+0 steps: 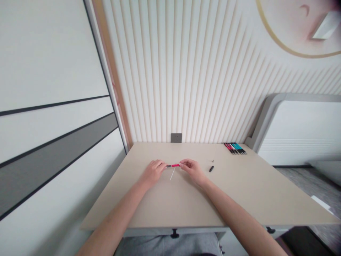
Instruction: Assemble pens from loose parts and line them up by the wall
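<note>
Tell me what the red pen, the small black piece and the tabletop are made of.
The red pen looks like glossy plastic, going by its smooth, bright sheen. The small black piece is probably plastic too, though it is too small to be sure. The tabletop looks like matte beige laminate, even in colour with no visible grain.

Red pen (173, 165), black tip (168, 166)

Teal, red pens (234, 148) on beige desk (247, 192); grey socket (176, 138) behind.
</note>
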Demonstrator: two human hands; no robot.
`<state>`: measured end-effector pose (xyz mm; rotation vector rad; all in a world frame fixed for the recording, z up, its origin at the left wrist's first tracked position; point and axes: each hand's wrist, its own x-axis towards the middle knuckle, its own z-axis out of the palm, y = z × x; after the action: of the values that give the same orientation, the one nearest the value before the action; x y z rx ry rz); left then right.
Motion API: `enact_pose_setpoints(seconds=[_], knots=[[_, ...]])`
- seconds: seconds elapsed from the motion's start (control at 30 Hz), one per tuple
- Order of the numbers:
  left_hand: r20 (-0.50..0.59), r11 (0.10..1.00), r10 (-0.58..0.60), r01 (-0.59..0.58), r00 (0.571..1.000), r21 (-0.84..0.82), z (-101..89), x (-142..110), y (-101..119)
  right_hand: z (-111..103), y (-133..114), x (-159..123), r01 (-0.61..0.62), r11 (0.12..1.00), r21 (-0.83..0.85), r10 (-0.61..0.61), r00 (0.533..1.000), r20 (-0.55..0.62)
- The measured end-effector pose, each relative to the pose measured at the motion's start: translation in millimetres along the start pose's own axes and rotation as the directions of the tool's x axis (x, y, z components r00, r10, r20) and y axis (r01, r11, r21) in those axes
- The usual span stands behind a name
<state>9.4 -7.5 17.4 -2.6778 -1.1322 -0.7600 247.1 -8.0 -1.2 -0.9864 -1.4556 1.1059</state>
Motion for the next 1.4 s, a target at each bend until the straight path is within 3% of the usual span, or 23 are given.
enact_pose_setpoints(seconds=[0.23, 0.43, 0.97, 1.4], knots=[[-0.08, 0.999, 0.006, -0.01, 0.997, -0.05, 2.6, -0.2, -3.4, 0.1, 0.7, -0.6, 0.028, 0.998, 0.054, -0.027, 1.0, -0.015], [-0.032, 0.999, 0.02, -0.022, 0.999, -0.049, 1.0, -1.0, -1.2, 4.4, 1.5, -2.5, 0.045, 0.999, -0.006, -0.044, 0.999, 0.028], [-0.016, 1.0, 0.023, -0.023, 1.0, -0.006, 2.9, -0.6, -3.3, -0.8, 3.4, -0.6, 0.094, 0.995, -0.032, -0.095, 0.995, -0.041], [-0.011, 0.996, 0.076, -0.076, 0.997, -0.045, 6.2, -2.3, -5.0, 1.3, 2.8, -3.5, 0.096, 0.99, -0.107, -0.092, 0.995, 0.036]])
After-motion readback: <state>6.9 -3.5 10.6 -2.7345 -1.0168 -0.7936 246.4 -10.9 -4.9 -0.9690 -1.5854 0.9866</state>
